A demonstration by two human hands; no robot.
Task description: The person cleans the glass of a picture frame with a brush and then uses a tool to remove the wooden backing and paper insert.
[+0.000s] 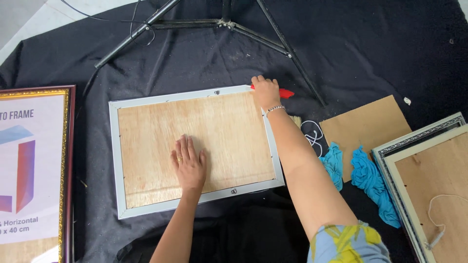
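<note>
A picture frame (113, 156) with a silver rim lies face down on black cloth, its plywood backing board (229, 126) facing up. My left hand (188, 163) rests flat on the board, fingers spread, a ring on one finger. My right hand (265, 91) reaches to the frame's far right corner and grips a red-handled tool (285, 92), whose tip is hidden under the hand. A bracelet sits on that wrist.
A gold and maroon frame (65, 165) with a printed insert lies at the left. A brown board (368, 124), blue cloths (370, 180) and another face-down frame (414, 214) with a cord lie at the right. Black tripod legs (219, 23) spread along the far side.
</note>
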